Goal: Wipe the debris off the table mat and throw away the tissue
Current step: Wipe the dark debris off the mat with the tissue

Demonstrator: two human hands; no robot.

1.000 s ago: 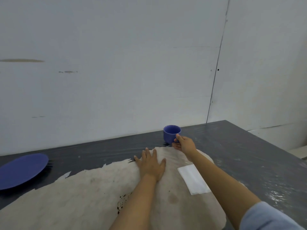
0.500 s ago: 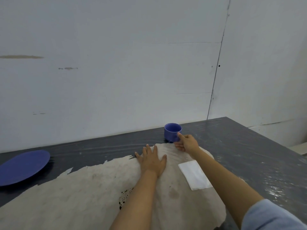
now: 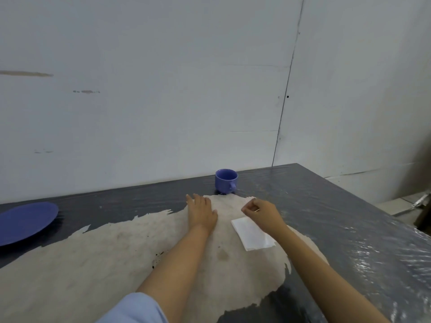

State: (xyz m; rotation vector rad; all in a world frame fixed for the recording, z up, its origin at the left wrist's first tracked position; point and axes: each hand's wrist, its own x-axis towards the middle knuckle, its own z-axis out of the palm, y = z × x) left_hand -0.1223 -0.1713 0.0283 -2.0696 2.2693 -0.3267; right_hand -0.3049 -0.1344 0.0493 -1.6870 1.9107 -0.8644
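Left hand (image 3: 202, 214) flat, fingers spread, pressing on the beige mat (image 3: 98, 259). Right hand (image 3: 262, 214) loosely curled, empty, just over the far end of the white tissue (image 3: 253, 233) lying on the mat's right side. Dark debris (image 3: 156, 258) near left forearm. Blue cup (image 3: 225, 180) far, plate (image 3: 25, 221) left, on the table (image 3: 338, 217).

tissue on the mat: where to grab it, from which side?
Take the tissue by its far corner, just below the right hand, which hovers over that end. It lies flat on the mat, so probably pinch and peel the corner up from above rather than pressing the middle. The left hand lies flat on the mat beside it, apart from the tissue.
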